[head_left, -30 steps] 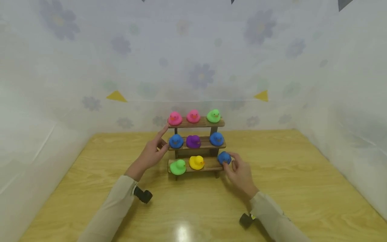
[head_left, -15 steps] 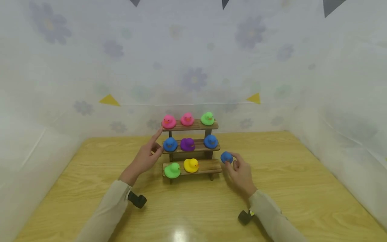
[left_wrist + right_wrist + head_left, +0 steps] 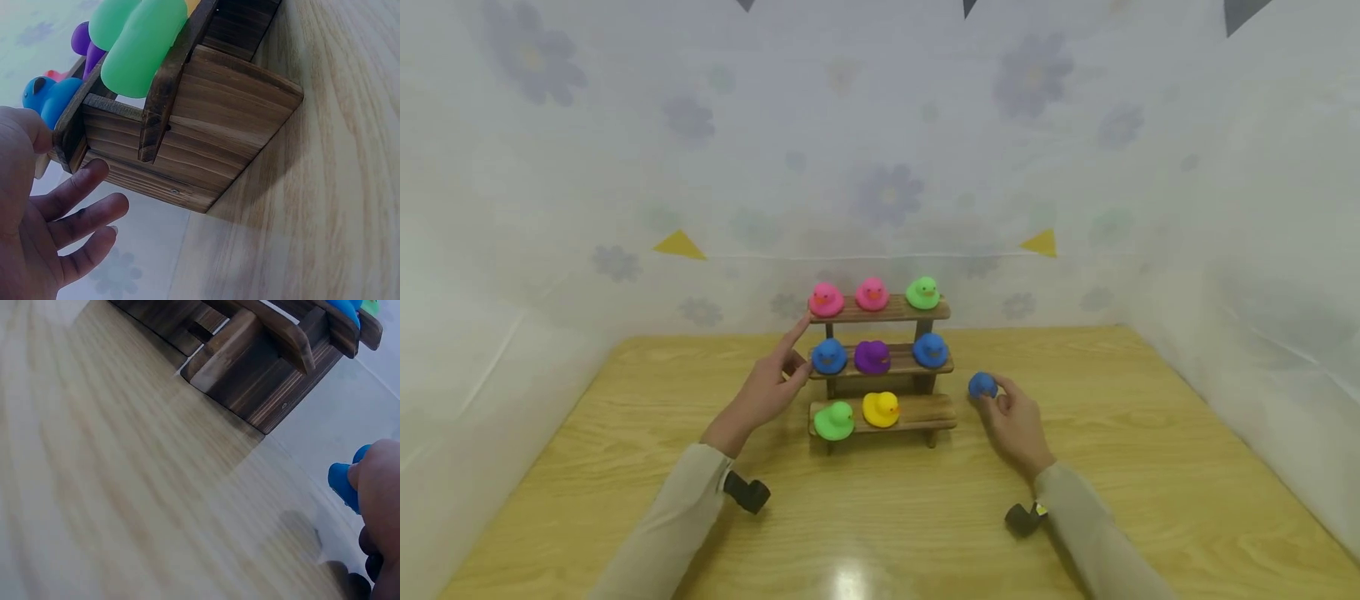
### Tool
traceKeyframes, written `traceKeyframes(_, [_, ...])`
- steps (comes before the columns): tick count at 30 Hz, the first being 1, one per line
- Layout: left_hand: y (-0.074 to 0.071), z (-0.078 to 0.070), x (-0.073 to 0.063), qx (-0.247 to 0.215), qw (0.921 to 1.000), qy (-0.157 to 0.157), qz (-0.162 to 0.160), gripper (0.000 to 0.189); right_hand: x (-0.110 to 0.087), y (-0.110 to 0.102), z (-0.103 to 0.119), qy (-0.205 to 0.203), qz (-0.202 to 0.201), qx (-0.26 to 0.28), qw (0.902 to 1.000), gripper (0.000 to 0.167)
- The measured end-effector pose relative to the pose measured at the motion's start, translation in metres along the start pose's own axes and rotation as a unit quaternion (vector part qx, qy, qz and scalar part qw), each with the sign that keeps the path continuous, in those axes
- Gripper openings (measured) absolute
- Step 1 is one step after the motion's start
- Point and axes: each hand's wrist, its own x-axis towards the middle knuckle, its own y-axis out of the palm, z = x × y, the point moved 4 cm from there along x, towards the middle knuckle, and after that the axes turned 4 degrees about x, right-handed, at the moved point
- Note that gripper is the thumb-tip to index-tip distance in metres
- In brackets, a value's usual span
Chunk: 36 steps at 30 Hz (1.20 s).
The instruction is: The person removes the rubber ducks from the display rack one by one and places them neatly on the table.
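Observation:
A three-tier wooden display stand (image 3: 925, 410) holds small rubber ducks. Its top shelf bears two pink ducks (image 3: 872, 295) and a green duck (image 3: 923, 293). On the middle shelf a purple duck (image 3: 872, 357) sits between two blue ducks (image 3: 931, 351). The bottom shelf carries a light green duck (image 3: 834, 421) at its left end and a yellow duck (image 3: 881, 409) mid-shelf. My left hand (image 3: 762, 393) rests against the stand's left side, index finger extended to the top shelf, other fingers loose. Right of the stand, my right hand (image 3: 1018, 427) pinches another blue duck (image 3: 982, 385), apart from the shelves.
The stand is on a wood-grain table (image 3: 880, 517). White flower-patterned sheeting (image 3: 880, 125) rises behind the table and along both sides. Each wrist wears a small black camera, such as the left wrist camera (image 3: 748, 492).
My right hand has carried the blue duck from the bottom shelf's right end out to the right, off the stand. The left hand stays against the stand. The head view shifted slightly.

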Motion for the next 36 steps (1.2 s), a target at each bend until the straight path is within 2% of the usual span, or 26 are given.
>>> traceKeyframes(8, [-0.001, 0.001, 0.001, -0.002, 1.0000, -0.001, -0.005, 0.069, 0.008, -0.002, -0.002, 0.029, 0.031, -0.010, 0.9991, 0.038])
traceKeyframes(14, [-0.002, 0.001, 0.001, -0.004, 1.0000, -0.004, -0.005, 0.070, 0.010, -0.002, -0.002, 0.017, 0.042, -0.025, 0.9986, 0.038])
traceKeyframes(20, [0.000, 0.001, 0.002, -0.007, 1.0000, -0.003, -0.003, 0.069, 0.011, -0.001, -0.003, 0.006, 0.045, -0.065, 0.9969, 0.037])
traceKeyframes(30, [0.000, -0.001, -0.002, -0.011, 0.9999, -0.009, 0.000, 0.070, 0.013, 0.002, -0.004, 0.039, 0.055, -0.076, 0.9948, 0.042])
traceKeyframes(36, [0.003, -0.002, 0.000, -0.022, 0.9998, -0.004, -0.003, 0.069, 0.013, 0.000, -0.004, 0.034, 0.043, -0.097, 0.9938, 0.043])
